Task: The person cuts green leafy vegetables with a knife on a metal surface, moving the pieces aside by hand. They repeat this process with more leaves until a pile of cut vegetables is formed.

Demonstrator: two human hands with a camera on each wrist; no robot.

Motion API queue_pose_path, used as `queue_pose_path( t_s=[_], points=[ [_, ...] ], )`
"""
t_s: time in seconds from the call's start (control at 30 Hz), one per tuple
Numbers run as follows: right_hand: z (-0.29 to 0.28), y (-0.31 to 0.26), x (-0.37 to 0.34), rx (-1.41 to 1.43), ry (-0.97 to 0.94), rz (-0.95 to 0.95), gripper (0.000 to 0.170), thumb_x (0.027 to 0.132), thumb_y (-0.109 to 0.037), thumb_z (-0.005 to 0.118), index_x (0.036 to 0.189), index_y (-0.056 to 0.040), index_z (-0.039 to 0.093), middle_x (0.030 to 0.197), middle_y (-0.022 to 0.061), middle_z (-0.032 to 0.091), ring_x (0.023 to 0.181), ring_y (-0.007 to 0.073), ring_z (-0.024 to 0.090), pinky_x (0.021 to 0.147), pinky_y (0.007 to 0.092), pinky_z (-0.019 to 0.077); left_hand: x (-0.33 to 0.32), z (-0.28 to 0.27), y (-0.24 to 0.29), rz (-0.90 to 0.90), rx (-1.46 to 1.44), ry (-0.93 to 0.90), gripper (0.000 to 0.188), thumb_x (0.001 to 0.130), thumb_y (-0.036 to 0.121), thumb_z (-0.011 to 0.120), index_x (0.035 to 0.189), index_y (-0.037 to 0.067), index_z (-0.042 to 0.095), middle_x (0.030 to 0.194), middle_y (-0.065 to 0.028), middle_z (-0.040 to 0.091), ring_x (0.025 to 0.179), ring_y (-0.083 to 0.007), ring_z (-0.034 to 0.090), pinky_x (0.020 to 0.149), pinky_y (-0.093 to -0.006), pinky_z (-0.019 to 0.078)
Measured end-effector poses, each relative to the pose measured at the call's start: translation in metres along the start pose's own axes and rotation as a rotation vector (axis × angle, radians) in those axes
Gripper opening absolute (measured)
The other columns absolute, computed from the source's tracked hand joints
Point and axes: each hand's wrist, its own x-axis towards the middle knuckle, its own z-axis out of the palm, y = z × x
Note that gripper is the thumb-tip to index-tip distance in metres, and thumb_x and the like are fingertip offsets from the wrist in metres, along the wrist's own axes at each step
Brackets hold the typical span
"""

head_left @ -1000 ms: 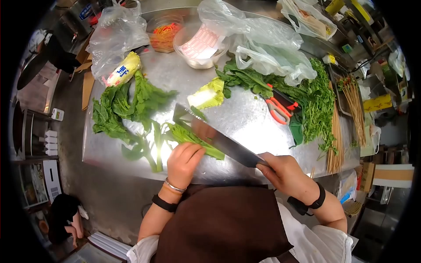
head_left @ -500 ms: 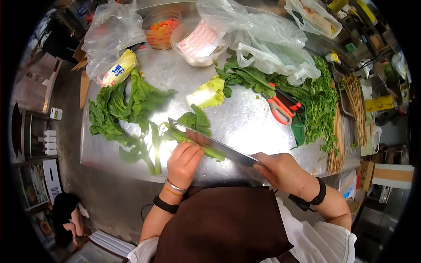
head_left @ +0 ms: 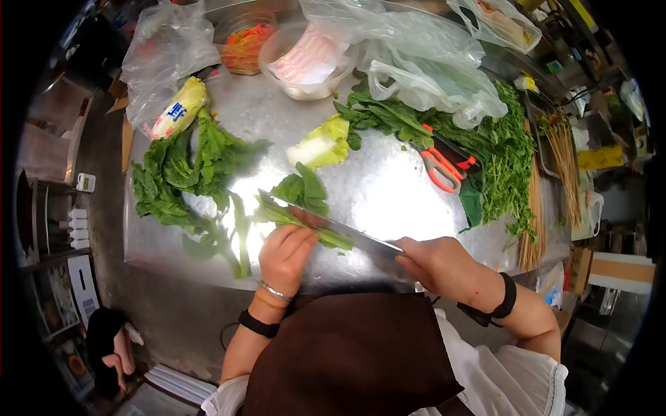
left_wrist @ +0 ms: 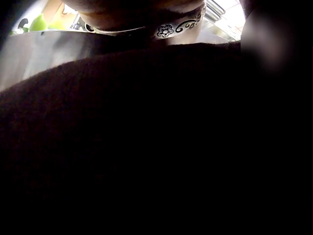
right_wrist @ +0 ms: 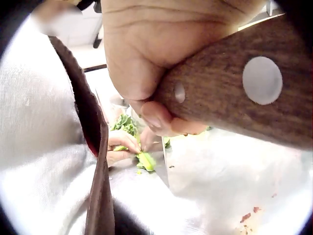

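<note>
A wide-bladed knife (head_left: pixel 340 231) is gripped by my right hand (head_left: pixel 444 267); in the right wrist view its wooden handle (right_wrist: pixel 220 81) fills the upper right, with the right hand (right_wrist: pixel 171 49) curled round it. My left hand (head_left: pixel 284 258) holds green stalks (head_left: pixel 334 240) down on the metal table (head_left: pixel 388 187), the blade lying along their far side. Cut leaves (head_left: pixel 302 191) lie just beyond the blade. The right wrist view also shows the left hand (right_wrist: pixel 123 147) with its fingers on the stalk (right_wrist: pixel 145 161). Dark cloth covers most of the left wrist view.
Leafy greens (head_left: pixel 173 170) and a wrapped cabbage (head_left: pixel 182 107) lie at left, a pale cabbage piece (head_left: pixel 322 144) at centre. Scissors (head_left: pixel 442 172), herbs (head_left: pixel 510 166) and skewers (head_left: pixel 533 229) are at right. Tubs (head_left: pixel 309 89) and plastic bags (head_left: pixel 430 80) line the back.
The knife has tipped from showing its broad face to a narrower, more upright view, and leaves beyond it have come into sight. The left hand still holds the stalks.
</note>
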Motion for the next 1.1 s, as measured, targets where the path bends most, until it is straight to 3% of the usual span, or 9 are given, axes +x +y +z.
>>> queue_pose_path(
  t_s=[0.07,0.17,0.37,0.77,0.87,1.1],
  points=[
    [-0.004,-0.002,0.004,-0.018,-0.046,0.013,0.017,0.099,-0.014,0.063,0.112,-0.0069,0.055,0.064,0.0144,0.062,0.059,0.0400,0.062,0.053,0.0501,0.0474,0.000,-0.001,-0.001,-0.012,-0.009,-0.003,0.022,0.069,0.002,0.070,0.090,0.003,0.074,0.099,-0.0064,0.072,0.094,-0.0264,0.068,0.078,-0.0375,0.0581],
    [-0.006,0.003,0.004,-0.009,-0.137,0.042,0.027,0.098,-0.012,0.064,0.124,-0.0096,0.059,0.069,0.0150,0.063,0.060,0.0402,0.062,0.055,0.0479,0.0488,0.002,-0.003,0.000,-0.018,-0.014,-0.007,0.021,0.069,0.002,0.070,0.090,0.003,0.074,0.099,-0.0066,0.072,0.095,-0.0265,0.068,0.079,-0.0375,0.0588],
    [-0.008,0.002,0.008,-0.012,-0.091,-0.015,0.016,0.099,-0.013,0.060,0.112,-0.0062,0.053,0.064,0.0141,0.061,0.060,0.0401,0.063,0.053,0.0497,0.0477,0.004,-0.004,0.002,-0.043,-0.016,-0.024,0.022,0.069,0.000,0.072,0.091,0.006,0.075,0.098,-0.0062,0.074,0.095,-0.0274,0.069,0.080,-0.0368,0.0595],
    [-0.009,-0.009,0.021,-0.055,-0.264,0.041,0.028,0.088,-0.002,0.058,0.114,-0.0007,0.050,0.068,0.0162,0.063,0.065,0.0411,0.066,0.056,0.0506,0.0511,0.004,0.001,0.000,-0.054,-0.006,-0.018,0.018,0.068,-0.001,0.072,0.085,0.004,0.074,0.095,-0.0070,0.073,0.091,-0.0261,0.070,0.073,-0.0356,0.0587],
    [0.007,-0.006,0.031,0.003,-0.181,0.013,0.018,0.096,-0.009,0.055,0.112,-0.0036,0.050,0.065,0.0169,0.062,0.060,0.0419,0.064,0.054,0.0502,0.0499,0.002,0.002,-0.002,-0.063,-0.031,-0.012,0.018,0.069,-0.001,0.072,0.085,0.004,0.074,0.096,-0.0075,0.073,0.091,-0.0265,0.070,0.073,-0.0357,0.0587],
    [0.019,-0.016,0.044,0.029,-0.131,0.022,0.016,0.099,-0.012,0.053,0.112,-0.0029,0.050,0.065,0.0183,0.061,0.065,0.0433,0.065,0.058,0.0523,0.0497,-0.003,-0.004,0.000,-0.033,-0.010,-0.075,0.020,0.069,-0.002,0.069,0.088,0.004,0.073,0.097,-0.0081,0.073,0.092,-0.0290,0.070,0.076,-0.0379,0.0587]
  ],
)
